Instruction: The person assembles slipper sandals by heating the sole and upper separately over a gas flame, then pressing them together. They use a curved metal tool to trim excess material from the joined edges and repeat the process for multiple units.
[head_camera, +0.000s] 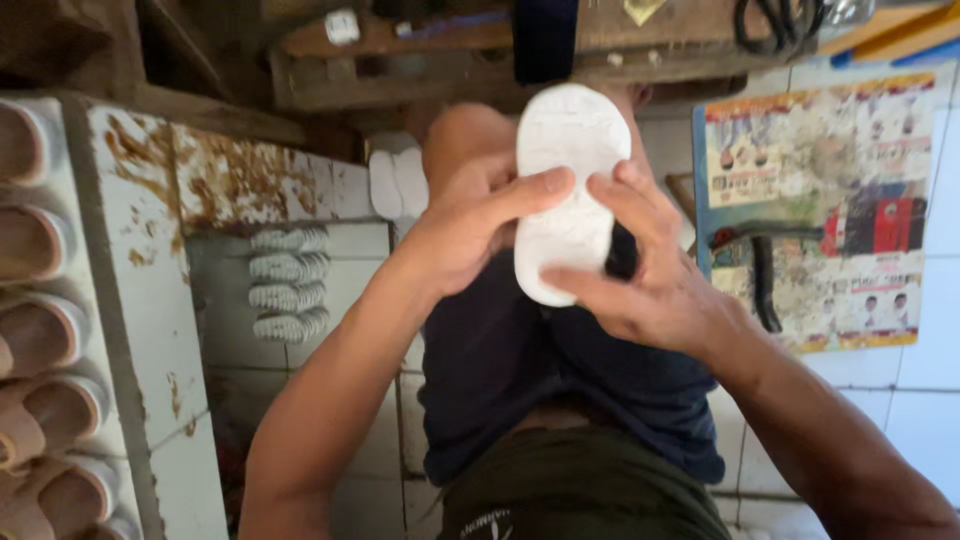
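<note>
Above the person's lap, both hands clamp a white shoe sole (570, 190) between them: the left hand (465, 225) grips its left edge with the thumb laid across the face of the sole, and the right hand (640, 270) wraps the right edge and lower end, fingertips (610, 190) pressed on the face near the middle. That sole stands nearly upright in the view, its long axis running from the lower end at the right palm up and away from the body, the broad rounded end pointing toward a wooden bench (480, 50) at the top. Its flat pale face is turned to the camera. Under the hands lie dark blue shorts (520, 370) and a bare knee (470, 135). Further left, on the tiled floor (350, 290), a stack of white soles (290, 282) lies on edge, and another white pair (397, 182) rests just beyond the knee. Along the far left a stained white shelf (130, 280) carries a row of tan sandals (35, 330). To the right, a printed poster sheet (820, 210) lies on the tiles with a dark tool (765, 270) on it
</note>
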